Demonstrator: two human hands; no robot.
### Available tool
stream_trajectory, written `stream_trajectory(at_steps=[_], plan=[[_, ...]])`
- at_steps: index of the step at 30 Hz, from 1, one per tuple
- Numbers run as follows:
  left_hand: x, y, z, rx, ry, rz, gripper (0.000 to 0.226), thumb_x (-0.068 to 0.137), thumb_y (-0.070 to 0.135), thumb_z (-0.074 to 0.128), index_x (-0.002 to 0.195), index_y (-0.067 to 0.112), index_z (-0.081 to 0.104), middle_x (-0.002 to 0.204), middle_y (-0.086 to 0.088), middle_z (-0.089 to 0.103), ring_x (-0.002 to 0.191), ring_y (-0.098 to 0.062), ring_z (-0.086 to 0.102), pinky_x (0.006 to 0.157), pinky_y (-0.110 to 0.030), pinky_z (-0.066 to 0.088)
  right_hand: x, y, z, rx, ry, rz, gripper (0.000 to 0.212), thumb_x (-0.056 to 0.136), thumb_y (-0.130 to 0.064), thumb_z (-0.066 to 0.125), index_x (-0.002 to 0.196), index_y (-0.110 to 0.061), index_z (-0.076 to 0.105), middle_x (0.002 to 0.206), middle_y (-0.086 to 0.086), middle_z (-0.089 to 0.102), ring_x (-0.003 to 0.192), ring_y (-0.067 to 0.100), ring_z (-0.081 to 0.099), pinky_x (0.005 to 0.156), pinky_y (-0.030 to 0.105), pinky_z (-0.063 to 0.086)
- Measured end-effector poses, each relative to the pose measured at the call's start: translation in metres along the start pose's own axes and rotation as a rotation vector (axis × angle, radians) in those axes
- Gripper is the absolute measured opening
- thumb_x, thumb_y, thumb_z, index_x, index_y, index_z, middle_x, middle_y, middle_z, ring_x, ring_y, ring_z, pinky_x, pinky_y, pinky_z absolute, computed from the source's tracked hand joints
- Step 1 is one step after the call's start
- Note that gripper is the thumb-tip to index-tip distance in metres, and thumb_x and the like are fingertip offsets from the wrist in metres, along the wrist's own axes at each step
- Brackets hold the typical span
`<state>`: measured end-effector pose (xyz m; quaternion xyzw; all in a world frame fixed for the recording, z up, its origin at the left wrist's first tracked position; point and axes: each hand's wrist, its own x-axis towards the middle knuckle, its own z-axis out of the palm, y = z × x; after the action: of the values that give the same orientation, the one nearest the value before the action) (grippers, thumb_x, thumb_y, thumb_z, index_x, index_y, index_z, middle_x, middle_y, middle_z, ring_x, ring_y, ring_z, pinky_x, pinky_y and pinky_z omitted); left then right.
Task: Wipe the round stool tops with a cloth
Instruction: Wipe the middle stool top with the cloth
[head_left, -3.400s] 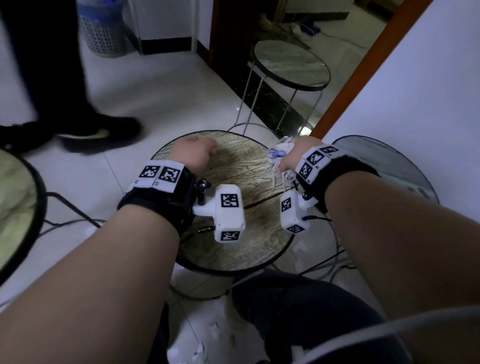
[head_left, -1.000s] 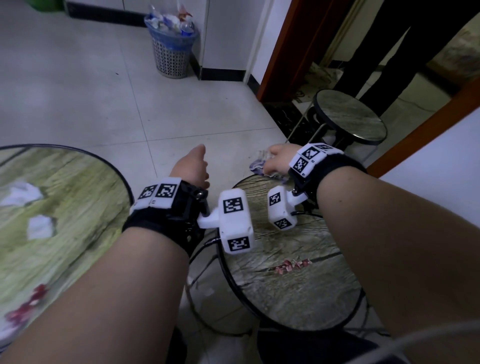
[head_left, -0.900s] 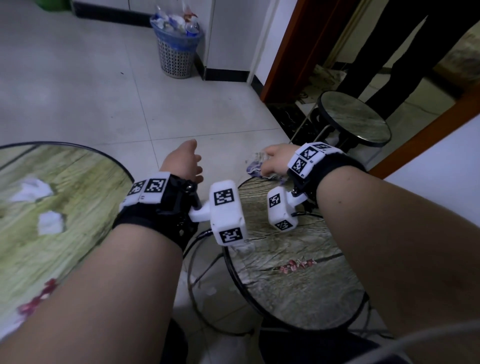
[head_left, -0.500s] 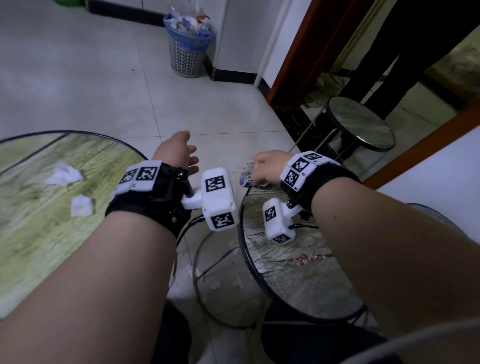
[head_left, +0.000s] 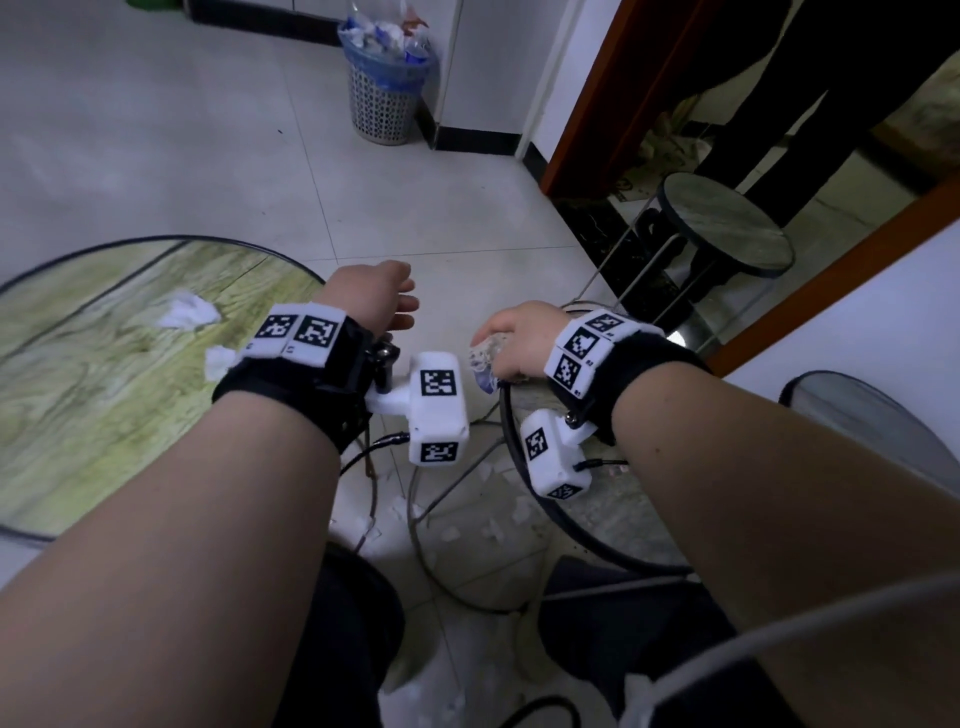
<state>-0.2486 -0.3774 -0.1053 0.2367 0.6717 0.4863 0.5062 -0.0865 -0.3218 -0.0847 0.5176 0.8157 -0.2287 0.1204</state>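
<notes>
While the right hand (head_left: 519, 340) rests at the far left rim of the near right stool top (head_left: 613, 514), its fingers are curled around a crumpled cloth (head_left: 485, 364), gripping it; the cloth sits at the stool's edge, partly overhanging it. That stool top is round, with a dark rim and a grey-green marbled surface, and most of it is covered by the right forearm. The left hand (head_left: 376, 299) is held above the floor between two stools, touching nothing, with its fingers loosely bent and relaxed. Both wrists carry black bands fitted with white blocks printed with square black-and-white markers.

To the left stands a larger green stool top (head_left: 104, 395) with a wood-grain pattern and a dark rim. Two white paper scraps (head_left: 187, 312) lie on its right part, near the left wrist. A third, small round stool (head_left: 727, 228) with a grey top and metal legs stands far right, beside a brown door frame (head_left: 597, 98). Part of another dark-rimmed round top (head_left: 878, 415) shows at the right edge, next to a white wall.

More white scraps (head_left: 467, 525) lie scattered on the tiled floor between the stools, among thin metal stool legs and a dark cable. A perforated waste basket (head_left: 384, 88) full of rubbish stands at the far wall. A second person's dark trouser legs (head_left: 810, 93) appear in the doorway at top right.
</notes>
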Motion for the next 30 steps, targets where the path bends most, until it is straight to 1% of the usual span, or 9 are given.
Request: stream_trajectory(at_steps=[3,5,8,12,16,20,24,27,30], plan=[[-0.013,-0.003,-0.002,0.077,0.003,0.077,0.018,0.092,0.024,0.049,0.078,0.017,0.057,0.076,0.001,0.063,0.064,-0.014,0.058,0.058,-0.024,0.036,-0.012,0.003,0.006,0.078,0.032,-0.045,0.044,0.068,-0.012,0.073,0.106,-0.031,0.068,0.106,-0.004,0.06,0.099,0.018,0.059,0.085,0.028,0.053],[-0.023,-0.007,-0.002,0.175,0.019,0.195,0.011,0.088,0.015,0.057,0.079,0.021,0.06,0.083,-0.002,0.067,0.069,-0.016,0.061,0.065,-0.026,0.044,-0.023,0.009,0.006,0.291,0.092,-0.078,0.04,0.069,-0.006,0.072,0.103,-0.027,0.069,0.094,-0.005,0.065,0.089,0.016,0.063,0.073,0.024,0.054],[-0.043,-0.009,0.004,0.357,-0.123,0.371,0.037,0.083,0.007,0.066,0.115,0.027,0.061,0.111,0.002,0.063,0.092,-0.015,0.062,0.086,-0.029,0.048,-0.037,0.024,0.002,0.588,0.16,-0.029,0.036,0.071,-0.007,0.07,0.1,-0.023,0.059,0.088,-0.003,0.062,0.072,0.014,0.062,0.053,0.018,0.049],[-0.066,-0.005,0.024,0.512,-0.391,0.477,0.066,0.081,0.001,0.069,0.136,0.029,0.045,0.126,0.004,0.054,0.104,-0.015,0.061,0.084,-0.021,0.05,-0.052,0.037,0.003,0.883,0.034,0.013,0.041,0.056,-0.011,0.072,0.094,-0.012,0.06,0.095,0.017,0.066,0.09,0.035,0.065,0.082,0.05,0.053],[-0.082,-0.004,0.037,0.569,-0.46,0.469,0.058,0.08,0.003,0.07,0.132,0.019,0.051,0.112,0.001,0.061,0.094,-0.012,0.059,0.07,0.001,0.042,-0.076,0.047,-0.002,1.198,-0.195,-0.087,0.047,0.067,0.002,0.067,0.112,0.005,0.055,0.091,0.021,0.068,0.079,0.031,0.068,0.075,0.041,0.057],[-0.097,-0.002,0.042,0.469,-0.503,0.448,0.03,0.083,0.006,0.068,0.108,0.021,0.06,0.094,-0.005,0.064,0.082,-0.017,0.06,0.081,-0.033,0.055,-0.092,0.054,0.001,1.286,-0.132,-0.045,0.061,0.07,-0.017,0.067,0.122,0.011,0.05,0.089,0.021,0.07,0.075,0.029,0.07,0.07,0.038,0.057],[-0.102,-0.004,0.045,0.654,-0.279,0.494,0.015,0.082,0.016,0.07,0.093,0.016,0.059,0.079,-0.005,0.062,0.067,-0.022,0.057,0.063,-0.031,0.053,-0.095,0.06,0.016,1.392,-0.013,0.083,0.073,0.063,-0.035,0.079,0.121,0.001,0.055,0.103,0.02,0.069,0.086,0.031,0.07,0.072,0.042,0.057],[-0.092,-0.001,0.041,0.81,0.04,0.476,0.025,0.081,0.024,0.066,0.102,0.013,0.059,0.089,-0.01,0.062,0.085,-0.029,0.061,0.073,-0.035,0.05,-0.102,0.078,0.025,1.487,0.104,0.219,0.045,0.084,-0.041,0.063,0.111,-0.006,0.053,0.098,0.015,0.067,0.086,0.028,0.068,0.071,0.04,0.056],[-0.083,0.005,0.033,0.838,0.227,0.338,0.026,0.083,0.024,0.061,0.105,0.009,0.059,0.093,-0.01,0.062,0.094,-0.03,0.058,0.068,-0.027,0.037,-0.107,0.1,0.036,1.597,0.206,0.313,0.035,0.091,-0.041,0.056,0.098,-0.007,0.053,0.091,0.012,0.067,0.084,0.028,0.066,0.074,0.042,0.054]])
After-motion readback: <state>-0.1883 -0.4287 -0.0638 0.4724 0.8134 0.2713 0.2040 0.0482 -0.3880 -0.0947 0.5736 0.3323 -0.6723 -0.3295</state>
